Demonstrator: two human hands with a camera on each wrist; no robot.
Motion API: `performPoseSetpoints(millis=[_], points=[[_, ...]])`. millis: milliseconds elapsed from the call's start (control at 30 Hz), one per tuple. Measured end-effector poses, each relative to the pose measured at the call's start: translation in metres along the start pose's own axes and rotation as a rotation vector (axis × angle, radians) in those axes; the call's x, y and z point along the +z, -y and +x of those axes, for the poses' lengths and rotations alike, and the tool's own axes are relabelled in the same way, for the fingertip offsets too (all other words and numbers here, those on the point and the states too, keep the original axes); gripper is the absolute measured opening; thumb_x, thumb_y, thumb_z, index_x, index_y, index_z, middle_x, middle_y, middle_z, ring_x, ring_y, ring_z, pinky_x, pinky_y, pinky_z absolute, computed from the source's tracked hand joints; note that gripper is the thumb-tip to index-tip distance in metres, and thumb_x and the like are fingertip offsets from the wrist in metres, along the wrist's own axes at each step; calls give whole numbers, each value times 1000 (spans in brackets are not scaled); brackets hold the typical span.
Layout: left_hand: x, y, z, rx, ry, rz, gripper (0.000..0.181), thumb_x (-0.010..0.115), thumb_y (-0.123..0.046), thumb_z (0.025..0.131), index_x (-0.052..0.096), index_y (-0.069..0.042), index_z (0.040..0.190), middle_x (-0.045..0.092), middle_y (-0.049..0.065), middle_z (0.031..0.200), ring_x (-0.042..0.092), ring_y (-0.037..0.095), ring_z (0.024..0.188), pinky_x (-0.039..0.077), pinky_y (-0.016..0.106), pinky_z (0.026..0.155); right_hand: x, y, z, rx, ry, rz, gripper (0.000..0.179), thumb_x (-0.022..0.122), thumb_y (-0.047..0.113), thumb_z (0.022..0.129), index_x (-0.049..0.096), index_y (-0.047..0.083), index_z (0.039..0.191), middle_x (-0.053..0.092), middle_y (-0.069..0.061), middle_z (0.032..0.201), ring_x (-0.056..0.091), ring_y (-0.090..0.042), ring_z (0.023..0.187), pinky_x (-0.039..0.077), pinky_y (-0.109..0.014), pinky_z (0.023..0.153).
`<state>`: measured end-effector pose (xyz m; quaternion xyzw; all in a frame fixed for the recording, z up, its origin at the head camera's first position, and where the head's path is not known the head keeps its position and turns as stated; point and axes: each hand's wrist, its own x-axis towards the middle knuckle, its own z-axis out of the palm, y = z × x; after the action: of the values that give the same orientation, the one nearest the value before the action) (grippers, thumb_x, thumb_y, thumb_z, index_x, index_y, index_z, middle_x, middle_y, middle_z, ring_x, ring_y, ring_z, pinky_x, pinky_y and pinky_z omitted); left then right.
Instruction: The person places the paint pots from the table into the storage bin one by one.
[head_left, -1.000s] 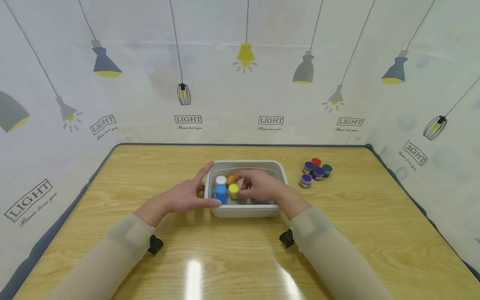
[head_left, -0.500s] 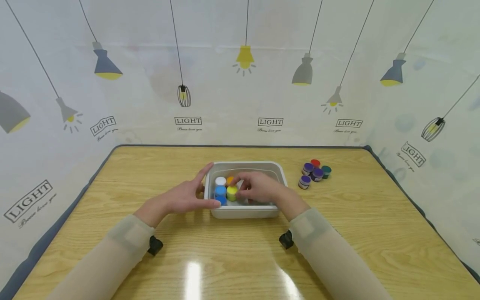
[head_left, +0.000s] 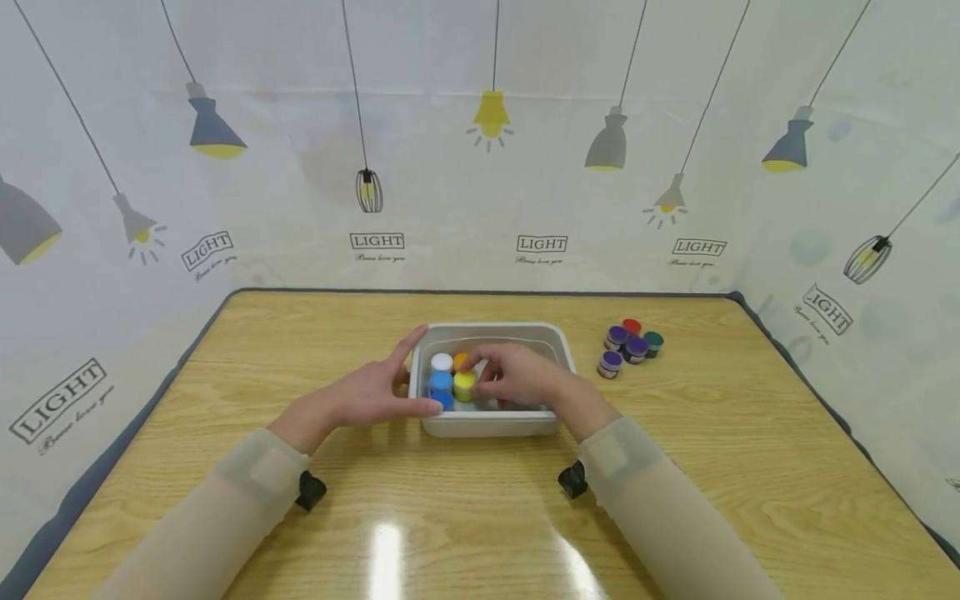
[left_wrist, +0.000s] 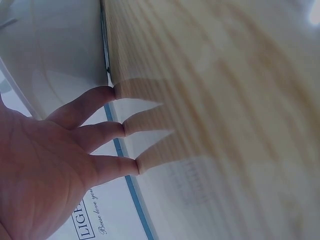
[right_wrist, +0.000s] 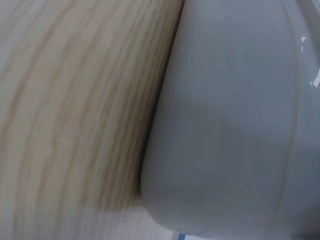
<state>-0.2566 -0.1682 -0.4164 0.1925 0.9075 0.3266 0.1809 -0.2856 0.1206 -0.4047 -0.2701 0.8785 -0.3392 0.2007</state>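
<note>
At the left, a pale beige sleeve (head_left: 213, 517) leads to the left hand (head_left: 363, 393), its fingers spread apart: the thumb lies along the near rim and the index finger reaches the far corner of a white rectangular plastic tub (head_left: 491, 426), while the other three fingertips touch the pale wood-grained bench (head_left: 450, 508). Inside the tub's left end stand, far to near, a small round white-lidded jar (head_left: 442, 362), a light-blue-lidded jar (head_left: 441, 381) and a darker blue-lidded jar (head_left: 445, 401). Just right of them come an orange-lidded jar (head_left: 460, 360), partly hidden, and, nearer, a small round yellow-lidded jar (head_left: 464, 386). The right hand (head_left: 517, 374), reaching in over the tub, pinches this yellow one between thumb and finger. Farther right, apart from the tub, three purple-lidded jars (head_left: 635, 349), a red-lidded jar (head_left: 632, 326) and a dark-green-lidded jar (head_left: 654, 343) stand clustered on the bench.
</note>
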Motion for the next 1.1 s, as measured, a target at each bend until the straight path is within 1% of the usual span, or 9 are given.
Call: performPoseSetpoints(millis=[200,367,467,667,800,900,1067,1100], points=[[0,-2,0,14,-1,-3,124,74,-79,90,-12,-46,174,56,21,164,57,44,148,43,67,122,-2,-1,-2,-41,-38,-33,30,78,21,104,73,20,133,77,2,103,69,-17,85,58,-32,77],[-1,-3,0,20,1,5,125,74,-80,90,-12,-47,174,57,20,163,57,44,148,42,66,122,-6,2,-7,-32,-74,2,31,79,30,103,74,26,134,74,3,103,67,-19,92,57,-36,83],[0,-3,1,22,4,7,125,74,-80,90,-12,-46,174,57,20,163,56,44,149,41,67,123,-9,3,-10,-39,-104,27,31,79,33,103,75,26,133,74,3,103,66,-20,92,56,-37,83],[0,-2,0,23,6,-7,125,74,-78,90,-13,-46,174,52,22,167,52,47,152,38,71,125,-19,5,-18,-93,-150,38,32,77,29,105,75,18,135,74,0,100,63,-22,85,54,-35,77],[0,-1,-1,23,3,-15,126,75,-78,90,-13,-45,174,53,21,167,52,47,152,37,71,125,-31,5,-29,-105,-158,50,32,77,26,105,74,15,135,73,-3,99,62,-22,79,55,-33,72],[0,-1,-1,25,-1,-18,126,75,-77,90,-13,-44,175,55,21,165,52,47,152,38,70,125,-41,3,-41,-99,-172,57,30,77,24,105,74,15,133,73,-5,100,63,-22,80,55,-31,72],[0,0,-2,23,-3,-9,126,75,-77,91,-13,-43,175,57,22,162,53,47,152,38,70,125,-58,-9,-65,-50,-235,27,27,78,27,104,74,20,130,71,-5,100,62,-22,80,55,-30,70],[0,0,-2,18,-4,-10,126,75,-77,90,-13,-44,175,57,21,163,52,47,152,37,70,125,-61,-13,-69,-48,-248,23,27,78,27,104,74,19,130,71,-5,100,62,-22,79,55,-30,69]])
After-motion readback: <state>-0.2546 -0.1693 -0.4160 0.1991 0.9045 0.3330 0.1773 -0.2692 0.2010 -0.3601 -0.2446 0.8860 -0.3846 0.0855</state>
